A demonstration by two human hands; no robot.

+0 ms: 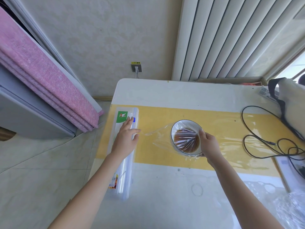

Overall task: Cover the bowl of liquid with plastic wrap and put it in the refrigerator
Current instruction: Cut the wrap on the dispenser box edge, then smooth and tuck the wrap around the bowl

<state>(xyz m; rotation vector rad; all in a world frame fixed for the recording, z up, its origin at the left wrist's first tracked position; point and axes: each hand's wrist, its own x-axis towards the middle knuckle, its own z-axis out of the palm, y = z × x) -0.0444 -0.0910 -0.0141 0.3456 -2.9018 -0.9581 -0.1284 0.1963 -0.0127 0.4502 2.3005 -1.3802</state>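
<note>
The bowl (186, 138) of brown liquid is sitting mid-table (165, 187), plastic wrap (158, 138) stretching over it toward nine o'clock. The right hand (209, 144) is curling its fingers around the three-o'clock rim. The left hand (126, 138) is pressing flat, fingers straight, on the dispenser box (125, 154).

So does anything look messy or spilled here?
Nothing is spilled. The brown liquid sits inside the bowl under the plastic wrap. The wrap is wrinkly and a loose tail trails left toward the dispenser box. The black cable lies in a tangle on the table.
</note>
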